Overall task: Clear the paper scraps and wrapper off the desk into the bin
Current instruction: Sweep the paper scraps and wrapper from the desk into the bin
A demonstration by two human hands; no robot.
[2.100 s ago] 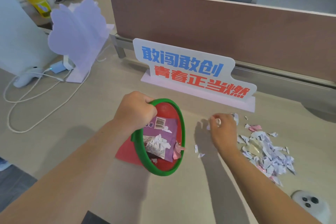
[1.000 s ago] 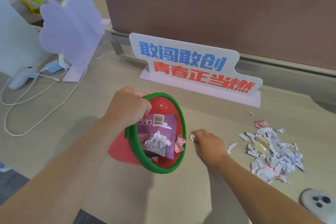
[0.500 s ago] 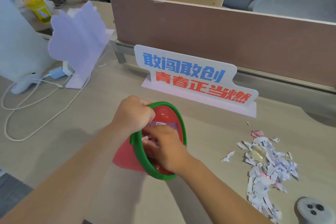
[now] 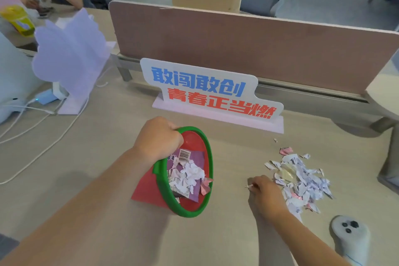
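While our left hand grips the far rim of the red bin with the green rim, fingers wrapped tight around it, the bin lies tipped with its mouth facing right on the bench. Inside it rest the purple wrapper and torn white scraps. Our right hand sits on the bench to the right, fingers pinched narrow on a small paper bit, just beside the scrap pile, which still lies on the bench.
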